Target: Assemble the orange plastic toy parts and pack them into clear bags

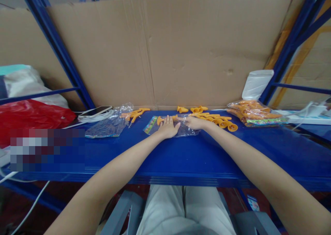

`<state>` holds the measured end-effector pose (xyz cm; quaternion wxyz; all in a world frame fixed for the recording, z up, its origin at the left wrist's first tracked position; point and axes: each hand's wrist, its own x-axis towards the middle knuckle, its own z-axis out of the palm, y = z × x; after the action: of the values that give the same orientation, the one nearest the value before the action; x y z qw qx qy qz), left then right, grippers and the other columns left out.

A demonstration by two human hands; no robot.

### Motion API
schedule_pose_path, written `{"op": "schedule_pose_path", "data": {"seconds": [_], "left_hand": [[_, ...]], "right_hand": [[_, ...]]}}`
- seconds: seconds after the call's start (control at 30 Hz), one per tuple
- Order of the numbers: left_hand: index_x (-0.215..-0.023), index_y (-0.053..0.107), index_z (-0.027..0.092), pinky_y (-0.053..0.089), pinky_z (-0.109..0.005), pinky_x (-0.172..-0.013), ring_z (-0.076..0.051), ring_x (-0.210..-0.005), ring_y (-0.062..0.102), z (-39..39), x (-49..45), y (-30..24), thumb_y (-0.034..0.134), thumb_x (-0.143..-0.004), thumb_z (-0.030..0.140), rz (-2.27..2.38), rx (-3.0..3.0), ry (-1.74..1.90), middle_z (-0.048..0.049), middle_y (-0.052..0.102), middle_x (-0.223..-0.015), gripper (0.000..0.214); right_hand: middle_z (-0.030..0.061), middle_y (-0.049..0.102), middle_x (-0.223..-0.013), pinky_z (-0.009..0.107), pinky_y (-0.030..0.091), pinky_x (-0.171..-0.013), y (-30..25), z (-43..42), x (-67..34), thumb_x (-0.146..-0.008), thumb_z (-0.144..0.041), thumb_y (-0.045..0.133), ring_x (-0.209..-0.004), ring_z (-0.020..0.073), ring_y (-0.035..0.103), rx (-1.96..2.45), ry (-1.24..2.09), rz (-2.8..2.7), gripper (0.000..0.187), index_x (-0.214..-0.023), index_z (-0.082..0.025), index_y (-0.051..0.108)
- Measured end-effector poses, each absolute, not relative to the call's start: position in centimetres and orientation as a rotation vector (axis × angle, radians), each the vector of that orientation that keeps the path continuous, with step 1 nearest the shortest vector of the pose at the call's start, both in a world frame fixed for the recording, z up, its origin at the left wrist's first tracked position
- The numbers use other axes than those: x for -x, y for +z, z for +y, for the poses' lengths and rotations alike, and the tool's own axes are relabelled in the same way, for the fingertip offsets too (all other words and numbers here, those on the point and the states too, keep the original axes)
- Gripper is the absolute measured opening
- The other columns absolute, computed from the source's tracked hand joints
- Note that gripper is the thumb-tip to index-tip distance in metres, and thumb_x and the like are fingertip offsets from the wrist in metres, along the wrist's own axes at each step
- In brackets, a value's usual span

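Note:
A clear plastic bag with a coloured header card lies on the blue shelf top in front of me. My left hand rests flat on it, fingers stretched out. My right hand lies on the bag's right part, fingers closed around an orange plastic piece that is partly inside the bag. Loose orange plastic pieces lie just right of my right hand, with a few more behind it.
Empty clear bags and more orange pieces lie to the left, beside a phone with a white cable. A filled bag of orange pieces sits at the right. Cardboard backs the shelf; a red bag is far left.

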<state>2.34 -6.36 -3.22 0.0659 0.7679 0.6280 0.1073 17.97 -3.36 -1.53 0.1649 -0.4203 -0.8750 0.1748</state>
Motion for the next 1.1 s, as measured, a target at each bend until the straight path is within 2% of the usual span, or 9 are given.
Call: {"op": "schedule_pose_path", "data": {"seconds": [0.1,0.2,0.37,0.47,0.53,0.63,0.83,1.1], "left_hand": [[-0.140,0.014,0.003,0.014,-0.042,-0.108,-0.027,-0.135,0.008,-6.1,-2.3,-3.1,0.015,-0.086,0.051,1.924,-2.300,0.298,-0.0167,0.006,-0.147,0.072],[-0.140,0.015,0.006,0.014,-0.043,-0.108,-0.027,-0.135,0.010,-5.8,-2.3,-3.2,0.015,-0.086,0.051,1.967,-2.291,0.327,-0.0162,0.007,-0.147,0.071],[-0.141,0.015,0.011,0.013,-0.043,-0.108,-0.026,-0.135,0.011,-5.4,-2.0,-3.6,0.015,-0.086,0.051,1.981,-2.275,0.376,-0.0140,0.009,-0.147,0.069],[-0.141,0.017,0.022,0.012,-0.050,-0.106,-0.029,-0.135,0.012,-5.3,-1.9,-3.6,0.016,-0.086,0.052,1.941,-2.311,0.405,-0.0100,0.009,-0.148,0.063],[-0.140,0.021,0.029,0.009,-0.056,-0.104,-0.030,-0.135,0.011,-5.3,-1.9,-3.5,0.017,-0.086,0.051,1.937,-2.342,0.413,-0.0070,0.009,-0.149,0.058],[-0.138,0.026,0.033,0.005,-0.062,-0.101,-0.031,-0.135,0.009,-5.3,-2.1,-3.3,0.016,-0.087,0.049,1.960,-2.349,0.421,-0.0058,0.010,-0.149,0.055],[-0.140,0.020,0.026,0.011,-0.061,-0.102,-0.029,-0.135,0.009,-5.3,-2.2,-3.5,0.012,-0.087,0.046,1.897,-2.308,0.519,-0.0073,0.012,-0.148,0.058],[-0.141,0.018,0.021,0.011,-0.056,-0.105,-0.026,-0.136,0.006,-4.9,-2.3,-3.9,0.013,-0.086,0.047,1.910,-2.276,0.494,-0.0057,0.010,-0.149,0.061]], "right_hand": [[0.0019,0.065,-0.108,0.027,0.045,-0.089,-0.8,-3.0,-19.2,-0.066,0.006,0.040,-0.096,0.0151,0.061,1.269,0.571,-2.337,0.055,-0.109,-0.020,0.064],[0.0030,0.069,-0.092,0.025,0.048,-0.081,0.0,-2.9,-21.2,-0.068,0.004,0.037,-0.083,0.0134,0.064,1.316,0.574,-2.148,0.048,-0.098,-0.018,0.068],[0.0026,0.070,-0.088,0.025,0.050,-0.077,0.0,-3.1,-23.1,-0.066,0.003,0.041,-0.076,0.0126,0.064,1.331,0.605,-2.041,0.041,-0.085,-0.018,0.071],[0.0018,0.070,-0.086,0.026,0.050,-0.077,-0.8,-2.9,-22.3,-0.066,0.002,0.043,-0.077,0.0132,0.064,1.323,0.621,-2.140,0.038,-0.082,-0.018,0.071],[0.0016,0.070,-0.085,0.025,0.049,-0.078,-1.1,-2.7,-21.3,-0.067,0.000,0.047,-0.079,0.0139,0.063,1.291,0.585,-2.244,0.034,-0.082,-0.018,0.071],[0.0022,0.070,-0.085,0.025,0.048,-0.078,-1.3,-2.5,-20.2,-0.072,-0.007,0.051,-0.079,0.0152,0.062,1.269,0.476,-2.396,0.026,-0.083,-0.018,0.071],[0.0001,0.069,-0.098,0.026,0.046,-0.081,-0.9,-1.6,-18.8,-0.072,-0.010,0.056,-0.087,0.0173,0.062,1.303,0.362,-2.579,0.027,-0.088,-0.026,0.070],[0.0010,0.065,-0.109,0.023,0.046,-0.082,-0.7,-1.2,-17.3,-0.074,-0.011,0.052,-0.093,0.0177,0.062,1.339,0.394,-2.652,0.036,-0.103,-0.026,0.067]]}}
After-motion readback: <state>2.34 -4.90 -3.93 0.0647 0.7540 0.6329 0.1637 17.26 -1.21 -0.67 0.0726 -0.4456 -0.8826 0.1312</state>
